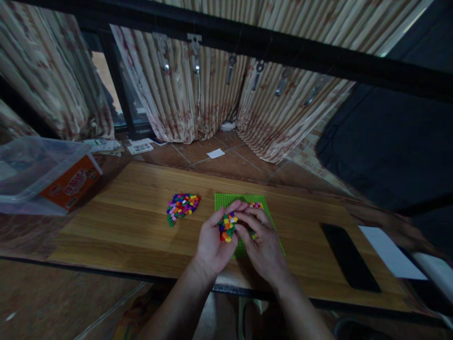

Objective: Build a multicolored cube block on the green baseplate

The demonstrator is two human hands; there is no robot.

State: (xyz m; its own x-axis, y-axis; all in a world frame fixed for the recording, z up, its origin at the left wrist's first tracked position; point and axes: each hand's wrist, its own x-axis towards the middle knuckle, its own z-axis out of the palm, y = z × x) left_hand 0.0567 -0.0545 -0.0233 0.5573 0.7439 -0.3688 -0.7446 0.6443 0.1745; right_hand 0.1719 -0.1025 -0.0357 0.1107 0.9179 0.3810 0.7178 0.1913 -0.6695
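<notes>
So the left hand (211, 241) is palm up, fingers curled into a cup, and that loose grip has hold of a handful of tiny colored bricks (227, 227), mostly green, yellow, orange and red. The right hand (264, 240) is right over it, thumb and fingers bent in at the bricks; its grip is partly curled, but honestly can't tell if it's pinching one. Both are above a green studded baseplate (223, 199) on the wood-look counter (138, 212), with some bricks sitting near its far right corner. There's a loose brick pile (183, 205) off to the left, and a flat black slab (350, 257) over on the right.
</notes>
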